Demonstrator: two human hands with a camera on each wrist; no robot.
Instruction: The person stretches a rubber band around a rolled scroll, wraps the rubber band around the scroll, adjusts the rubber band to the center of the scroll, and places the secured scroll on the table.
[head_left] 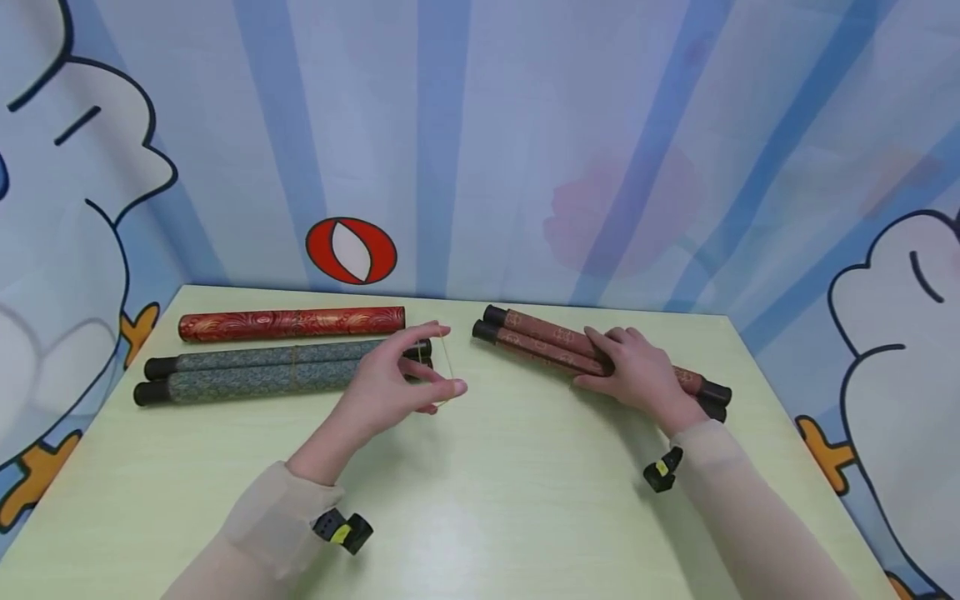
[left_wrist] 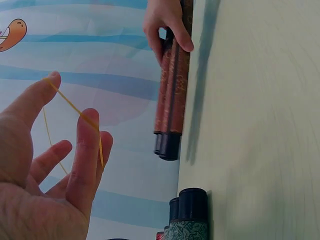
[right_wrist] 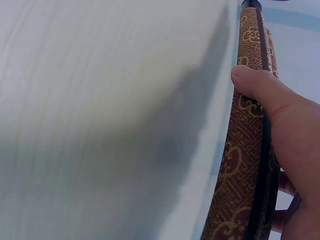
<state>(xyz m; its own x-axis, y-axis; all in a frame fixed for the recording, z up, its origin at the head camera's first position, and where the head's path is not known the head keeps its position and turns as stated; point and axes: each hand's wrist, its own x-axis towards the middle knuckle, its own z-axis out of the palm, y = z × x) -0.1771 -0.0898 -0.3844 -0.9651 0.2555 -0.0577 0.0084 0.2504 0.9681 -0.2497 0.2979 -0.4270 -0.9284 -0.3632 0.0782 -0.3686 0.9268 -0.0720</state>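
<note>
A thin yellow rubber band is stretched in a loop over the spread thumb and fingers of my left hand, which is raised at mid-table. Behind that hand lie paired grey-green scrolls with black end knobs; the hand overlaps their right end in the head view. My right hand grips a pair of reddish-brown patterned scrolls, side by side and slanting, thumb on the near side and fingers over the far side. Their black knobs show at both ends, close over the table.
A red and gold patterned scroll lies behind the grey-green pair, near the table's back edge. A thin tie crosses the middle of the grey-green pair. Behind the pale yellow table stands a blue striped cartoon backdrop.
</note>
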